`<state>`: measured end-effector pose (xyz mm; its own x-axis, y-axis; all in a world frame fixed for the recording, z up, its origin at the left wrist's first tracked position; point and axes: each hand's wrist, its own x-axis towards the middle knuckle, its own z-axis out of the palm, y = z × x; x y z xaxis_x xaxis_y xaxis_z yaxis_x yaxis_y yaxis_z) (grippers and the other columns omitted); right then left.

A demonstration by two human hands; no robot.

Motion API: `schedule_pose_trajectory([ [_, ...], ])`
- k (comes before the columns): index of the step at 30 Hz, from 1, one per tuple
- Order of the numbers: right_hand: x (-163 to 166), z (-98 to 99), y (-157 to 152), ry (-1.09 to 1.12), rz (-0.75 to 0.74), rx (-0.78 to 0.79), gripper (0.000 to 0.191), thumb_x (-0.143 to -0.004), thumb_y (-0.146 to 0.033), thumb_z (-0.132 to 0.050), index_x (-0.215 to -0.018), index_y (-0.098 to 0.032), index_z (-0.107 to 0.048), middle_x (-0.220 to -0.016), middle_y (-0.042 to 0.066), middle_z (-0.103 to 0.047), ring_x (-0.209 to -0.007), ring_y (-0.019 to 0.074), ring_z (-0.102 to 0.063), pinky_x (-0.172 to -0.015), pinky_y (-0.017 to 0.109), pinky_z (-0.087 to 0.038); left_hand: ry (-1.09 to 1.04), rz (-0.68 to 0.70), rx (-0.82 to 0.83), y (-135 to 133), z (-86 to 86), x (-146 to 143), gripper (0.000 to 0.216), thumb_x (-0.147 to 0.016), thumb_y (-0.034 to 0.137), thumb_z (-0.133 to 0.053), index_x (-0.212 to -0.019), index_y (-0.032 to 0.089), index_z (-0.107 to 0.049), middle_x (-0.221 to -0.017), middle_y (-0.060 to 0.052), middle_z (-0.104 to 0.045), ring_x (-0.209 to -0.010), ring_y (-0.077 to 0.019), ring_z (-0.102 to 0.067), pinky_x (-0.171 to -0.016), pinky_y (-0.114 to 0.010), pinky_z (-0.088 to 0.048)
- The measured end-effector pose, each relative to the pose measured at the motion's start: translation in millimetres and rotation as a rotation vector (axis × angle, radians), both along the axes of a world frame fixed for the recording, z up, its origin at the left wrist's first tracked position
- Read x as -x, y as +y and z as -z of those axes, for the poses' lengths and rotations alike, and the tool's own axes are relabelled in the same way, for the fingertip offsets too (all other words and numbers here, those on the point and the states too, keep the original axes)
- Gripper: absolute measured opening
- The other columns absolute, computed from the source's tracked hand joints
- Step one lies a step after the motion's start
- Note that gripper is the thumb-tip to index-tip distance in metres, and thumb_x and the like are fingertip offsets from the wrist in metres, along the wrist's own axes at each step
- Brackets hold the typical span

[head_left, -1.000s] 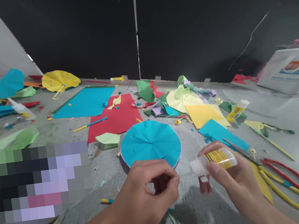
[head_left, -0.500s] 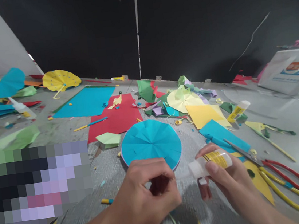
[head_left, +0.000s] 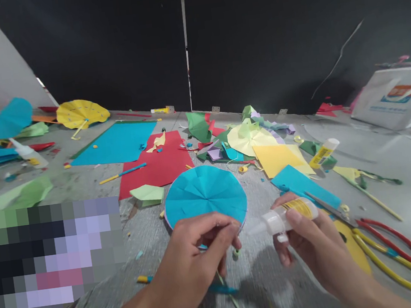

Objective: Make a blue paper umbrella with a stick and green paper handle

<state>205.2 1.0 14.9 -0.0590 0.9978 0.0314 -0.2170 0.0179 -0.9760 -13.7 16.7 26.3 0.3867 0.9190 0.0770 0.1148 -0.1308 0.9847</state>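
Note:
My right hand (head_left: 311, 236) grips a clear glue bottle (head_left: 293, 214) with a yellow label. Its pointed nozzle aims left, a small gap from my left fingertips. My left hand (head_left: 208, 247) is closed, thumb and forefinger pinched together; whatever lies between them is too small or hidden to name. Just behind that hand lies a pleated blue paper disc (head_left: 204, 189), its near edge covered by my fingers. Under the left hand show a small blue strip (head_left: 225, 289) and a thin pale green stick, partly hidden. A small green bit (head_left: 236, 254) appears beside the fingertips.
Scissors (head_left: 392, 250) with red and yellow handles lie at the right, near a blue paper piece (head_left: 297, 187) and a glue stick (head_left: 324, 153). Red paper (head_left: 157, 163), a yellow sheet (head_left: 284, 159) and scraps spread behind. A white bag (head_left: 397, 98) stands far right.
The nozzle has drawn back slightly to the right from my left fingers. My left thumb and forefinger have shifted from a rounded curl to a flatter pinch.

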Motion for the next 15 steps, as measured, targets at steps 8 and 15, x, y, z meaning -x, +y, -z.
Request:
schedule_pose_trajectory([
  [8,0.3,-3.0,3.1,0.094,0.027,0.025,0.037,-0.088,-0.053,-0.078,-0.085,-0.018,-0.067,-0.054,-0.003,-0.064,-0.042,0.0111,-0.062,-0.043,0.018,-0.049,-0.027,-0.023,0.075,-1.9,3.2,-2.2,0.023,-0.095,0.041,-0.068,-0.105,0.022,-0.076,-0.069,0.002,-0.066,-0.053,-0.0099,-0.061,-0.049,-0.017,-0.047],
  [15,1.0,-5.4,3.0,0.099,0.043,0.026,0.036,-0.086,-0.054,-0.079,-0.087,-0.02,-0.069,-0.054,-0.003,-0.064,-0.042,0.0125,-0.061,-0.041,0.02,-0.049,-0.041,-0.044,-0.1,0.8,0.4,-1.1,0.007,-0.09,0.025,-0.072,-0.087,0.02,-0.076,-0.1,-0.004,-0.072,-0.066,-0.0101,-0.065,-0.059,-0.02,-0.054],
])
